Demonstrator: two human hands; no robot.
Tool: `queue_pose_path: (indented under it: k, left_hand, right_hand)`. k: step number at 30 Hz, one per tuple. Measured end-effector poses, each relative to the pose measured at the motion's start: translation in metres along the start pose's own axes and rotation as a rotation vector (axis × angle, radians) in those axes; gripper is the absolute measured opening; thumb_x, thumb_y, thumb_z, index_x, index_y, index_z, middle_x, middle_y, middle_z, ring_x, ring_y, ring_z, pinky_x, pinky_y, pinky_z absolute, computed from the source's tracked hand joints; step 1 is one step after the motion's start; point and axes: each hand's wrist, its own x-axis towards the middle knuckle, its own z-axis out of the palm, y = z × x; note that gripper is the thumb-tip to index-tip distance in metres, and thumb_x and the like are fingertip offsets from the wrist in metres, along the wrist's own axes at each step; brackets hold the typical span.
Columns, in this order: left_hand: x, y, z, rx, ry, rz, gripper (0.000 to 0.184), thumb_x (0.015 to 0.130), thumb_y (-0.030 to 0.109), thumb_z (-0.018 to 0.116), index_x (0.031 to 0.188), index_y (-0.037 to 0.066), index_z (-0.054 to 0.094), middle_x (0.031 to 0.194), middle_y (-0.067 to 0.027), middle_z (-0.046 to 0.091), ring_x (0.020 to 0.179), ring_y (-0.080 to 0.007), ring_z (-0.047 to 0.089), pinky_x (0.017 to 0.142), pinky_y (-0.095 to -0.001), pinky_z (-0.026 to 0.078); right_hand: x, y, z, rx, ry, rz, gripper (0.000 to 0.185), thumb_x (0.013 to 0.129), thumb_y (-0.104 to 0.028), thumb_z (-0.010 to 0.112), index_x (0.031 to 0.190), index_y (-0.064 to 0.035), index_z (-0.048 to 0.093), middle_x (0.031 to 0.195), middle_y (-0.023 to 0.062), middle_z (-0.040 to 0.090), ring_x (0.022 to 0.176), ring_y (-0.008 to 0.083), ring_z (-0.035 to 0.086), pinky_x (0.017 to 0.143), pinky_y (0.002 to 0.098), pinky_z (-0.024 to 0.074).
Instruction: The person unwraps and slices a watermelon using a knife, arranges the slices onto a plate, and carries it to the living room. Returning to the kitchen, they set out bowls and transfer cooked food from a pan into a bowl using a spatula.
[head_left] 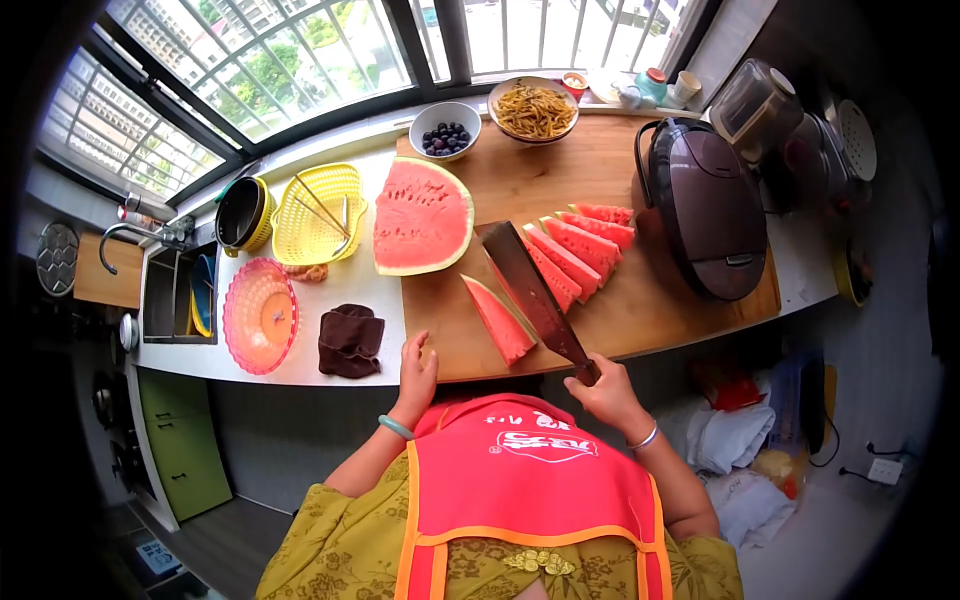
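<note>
My right hand (606, 392) grips the handle of a broad dark kitchen knife (535, 295), its blade pointing away over the wooden cutting board (600, 335). Just left of the blade lies a watermelon slice (497, 320). Right of it, several more watermelon slices (575, 255) fan out, and the blade partly covers the nearest ones. My left hand (418, 368) is by the board's front edge, fingers apart and holding nothing. Farther back, a large cut piece of watermelon (424, 215) rests with its red face up, across the board's left edge.
A dark rice cooker (705, 200) stands at the right. Behind are a bowl of blueberries (445, 132) and a bowl of brown strips (537, 108). At left are a dark cloth (350, 340), a pink basket (262, 318), a yellow basket (290, 235) and a sink (163, 300).
</note>
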Motion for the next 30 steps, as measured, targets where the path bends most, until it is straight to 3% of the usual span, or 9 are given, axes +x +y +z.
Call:
queue_pose_path:
  k: [2, 6, 10, 12, 18, 24, 26, 28, 30]
  left_hand:
    - [-0.019, 0.000, 0.001, -0.007, 0.038, -0.100, 0.037, 0.081, 0.005, 0.051, 0.117, 0.000, 0.043, 0.116, -0.0162, 0.044, 0.110, -0.0279, 0.043, 0.094, -0.0334, 0.035]
    - [-0.030, -0.024, -0.012, 0.123, 0.127, -0.021, 0.045, 0.078, 0.007, 0.054, 0.120, 0.000, 0.040, 0.121, -0.0198, 0.039, 0.116, -0.0319, 0.037, 0.098, -0.0374, 0.030]
    - [-0.017, -0.056, -0.050, 0.442, 0.264, -0.075, 0.063, 0.072, 0.014, 0.060, 0.128, 0.003, 0.031, 0.134, -0.0244, 0.022, 0.125, -0.0398, 0.021, 0.104, -0.0451, 0.019]
    - [-0.002, -0.061, -0.075, 0.587, 0.272, -0.128, 0.070, 0.072, 0.017, 0.063, 0.133, 0.009, 0.028, 0.138, -0.0238, 0.015, 0.129, -0.0411, 0.014, 0.104, -0.0489, 0.013]
    - [0.016, -0.095, -0.127, 0.759, -0.022, -0.243, 0.067, 0.071, 0.031, 0.069, 0.129, 0.023, 0.038, 0.140, -0.0166, 0.020, 0.131, -0.0352, 0.013, 0.102, -0.0537, 0.018]
    - [0.011, -0.139, -0.137, 0.812, 0.111, 0.080, 0.037, 0.071, 0.021, 0.066, 0.105, 0.017, 0.053, 0.126, -0.0094, 0.039, 0.119, -0.0287, 0.032, 0.092, -0.0467, 0.029]
    - [0.012, -0.149, -0.144, 0.793, 0.126, 0.145, 0.032, 0.071, 0.018, 0.065, 0.101, 0.016, 0.055, 0.121, -0.0078, 0.042, 0.115, -0.0274, 0.035, 0.090, -0.0446, 0.031]
    - [0.016, -0.154, -0.152, 0.686, 0.161, 0.140, 0.028, 0.070, 0.013, 0.063, 0.097, 0.015, 0.056, 0.113, -0.0068, 0.045, 0.110, -0.0265, 0.039, 0.087, -0.0415, 0.033]
    - [0.018, -0.154, -0.158, 0.635, 0.173, 0.105, 0.028, 0.070, 0.012, 0.063, 0.097, 0.015, 0.056, 0.113, -0.0070, 0.045, 0.110, -0.0267, 0.039, 0.088, -0.0406, 0.034]
  right_hand:
    - [0.000, -0.003, 0.000, 0.005, 0.002, -0.077, 0.018, 0.073, -0.010, 0.066, 0.079, 0.0008, 0.053, 0.060, 0.0012, 0.051, 0.045, 0.0057, 0.046, 0.041, 0.0225, 0.0366]
    - [-0.002, -0.024, 0.015, -0.065, -0.074, -0.204, 0.018, 0.074, -0.009, 0.065, 0.083, 0.0002, 0.052, 0.058, 0.0008, 0.050, 0.045, 0.0058, 0.046, 0.042, 0.0223, 0.0368]
    - [0.003, -0.061, 0.050, 0.246, -0.258, -0.104, 0.016, 0.076, -0.011, 0.063, 0.077, -0.0027, 0.050, 0.058, 0.0010, 0.048, 0.046, 0.0111, 0.044, 0.046, 0.0251, 0.0382]
    - [0.010, -0.071, 0.070, 0.591, -0.491, 0.154, 0.012, 0.078, -0.008, 0.059, 0.078, -0.0045, 0.047, 0.057, 0.0024, 0.046, 0.044, 0.0106, 0.044, 0.043, 0.0268, 0.0384]
    - [0.022, -0.086, 0.134, 0.814, -0.570, 0.316, 0.015, 0.082, -0.014, 0.052, 0.076, -0.0065, 0.041, 0.054, 0.0014, 0.038, 0.038, 0.0108, 0.038, 0.039, 0.0277, 0.0369]
    - [0.011, -0.083, 0.180, 0.219, -0.414, 0.071, 0.013, 0.081, -0.014, 0.052, 0.078, -0.0050, 0.044, 0.058, 0.0033, 0.045, 0.040, 0.0122, 0.043, 0.041, 0.0260, 0.0379]
    - [0.016, -0.071, 0.199, 0.024, -0.389, 0.047, 0.017, 0.079, -0.017, 0.054, 0.083, -0.0011, 0.048, 0.063, 0.0077, 0.053, 0.049, 0.0180, 0.053, 0.046, 0.0311, 0.0430]
    - [0.017, -0.064, 0.223, -0.440, -0.139, -0.237, 0.026, 0.073, -0.018, 0.058, 0.088, 0.0016, 0.051, 0.066, 0.0130, 0.057, 0.063, 0.0294, 0.058, 0.058, 0.0390, 0.0456]
    - [0.025, -0.069, 0.240, -0.582, -0.138, -0.179, 0.029, 0.070, -0.022, 0.058, 0.090, -0.0018, 0.050, 0.075, 0.0162, 0.057, 0.075, 0.0328, 0.058, 0.066, 0.0405, 0.0454]
